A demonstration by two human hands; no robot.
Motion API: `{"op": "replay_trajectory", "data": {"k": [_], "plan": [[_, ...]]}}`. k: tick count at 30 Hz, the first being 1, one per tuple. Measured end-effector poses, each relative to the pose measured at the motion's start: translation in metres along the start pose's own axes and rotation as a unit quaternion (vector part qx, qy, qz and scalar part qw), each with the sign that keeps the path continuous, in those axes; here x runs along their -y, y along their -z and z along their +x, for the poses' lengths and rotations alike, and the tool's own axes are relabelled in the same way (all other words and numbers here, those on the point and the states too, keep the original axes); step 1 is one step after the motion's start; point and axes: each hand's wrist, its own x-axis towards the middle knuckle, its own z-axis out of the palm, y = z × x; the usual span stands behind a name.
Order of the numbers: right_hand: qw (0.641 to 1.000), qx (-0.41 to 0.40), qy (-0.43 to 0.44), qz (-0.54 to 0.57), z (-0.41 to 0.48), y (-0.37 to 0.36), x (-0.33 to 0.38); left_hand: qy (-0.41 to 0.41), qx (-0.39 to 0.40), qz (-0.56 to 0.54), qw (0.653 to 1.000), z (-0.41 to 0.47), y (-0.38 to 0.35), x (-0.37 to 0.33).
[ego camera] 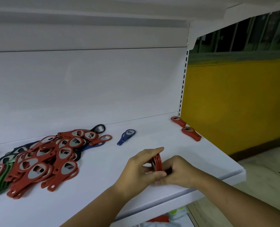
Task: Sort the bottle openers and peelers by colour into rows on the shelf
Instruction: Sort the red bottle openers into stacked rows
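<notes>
Right of the heap (37, 161) of flat red, green and dark plastic bottle openers on the white shelf (152, 136), left hand (140, 169) and right hand (179, 172) both curl tight round a small edge-on stack of red openers (157, 163). One blue opener (125, 137) lies just right of the heap.

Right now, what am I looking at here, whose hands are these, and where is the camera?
No machine: a person wears one camera on the head, looking forward and down, so both arms from below are their own. The left hand and right hand hold a stack of red bottle openers on edge at the front of a white shelf. On the shelf lie a mixed heap of red, green and dark openers at left, one blue opener alone, and a far red opener and near red opener at right.
</notes>
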Motion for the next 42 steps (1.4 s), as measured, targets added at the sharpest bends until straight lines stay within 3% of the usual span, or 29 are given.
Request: {"op": "replay_trajectory", "data": {"k": [12, 22, 25, 27, 29, 30, 34, 42], "plan": [[0.997, 0.026, -0.039, 0.063, -0.014, 0.021, 0.025, 0.071, 0.001, -0.167, 0.983, 0.016, 0.006, -0.024], [0.991, -0.089, -0.096, 0.033, -0.039, 0.053, 0.021, 0.078, 0.049, -0.248, 0.964, 0.041, -0.026, -0.03], [0.981, -0.114, -0.152, -0.037, -0.042, 0.073, 0.01, 0.12, 0.101, -0.129, 0.979, 0.054, -0.023, -0.023], [0.966, -0.12, -0.205, -0.104, -0.045, 0.092, -0.003, 0.119, 0.099, 0.094, 0.983, 0.057, -0.011, -0.008], [0.944, -0.132, -0.26, -0.157, -0.048, 0.111, -0.016, 0.099, 0.087, 0.312, 0.941, 0.051, 0.005, 0.015], [0.932, -0.138, -0.284, -0.179, -0.05, 0.119, -0.02, 0.094, 0.075, 0.358, 0.926, 0.046, 0.011, 0.025], [0.897, -0.131, -0.346, -0.244, -0.046, 0.138, -0.03, 0.071, 0.024, 0.372, 0.925, 0.039, 0.014, 0.047], [0.869, -0.124, -0.374, -0.298, -0.028, 0.139, -0.02, 0.085, 0.003, 0.352, 0.932, 0.042, 0.015, 0.056]]}}
